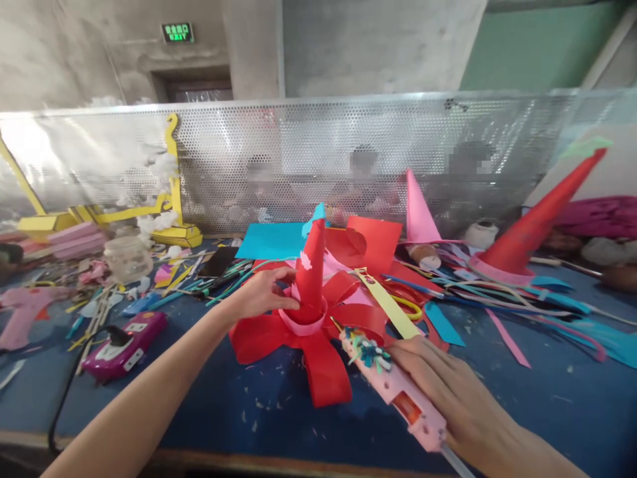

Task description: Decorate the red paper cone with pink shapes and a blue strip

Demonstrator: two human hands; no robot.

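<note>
A red foam cone (312, 272) with a blue tip and a small pink patch stands upright on the table. Around its base runs a pink band (301, 327), and red looped petals (326, 372) spread out below it. My left hand (266, 290) grips the cone low on its left side, thumb near the band. In my right hand (438, 382) is a pink hot glue gun (385, 385) with blue and white bits stuck on its front. Its metal nozzle points at the base, close to the band; whether it touches cannot be made out.
A purple power strip (124, 345) lies left, beside another pink glue gun (30, 312) and a clear jar (128, 259). Behind are blue sheets (271, 239). At right stand a pink cone (421, 212) and a larger red cone (545, 212) among foam strips. A perforated screen (298, 146) backs the table.
</note>
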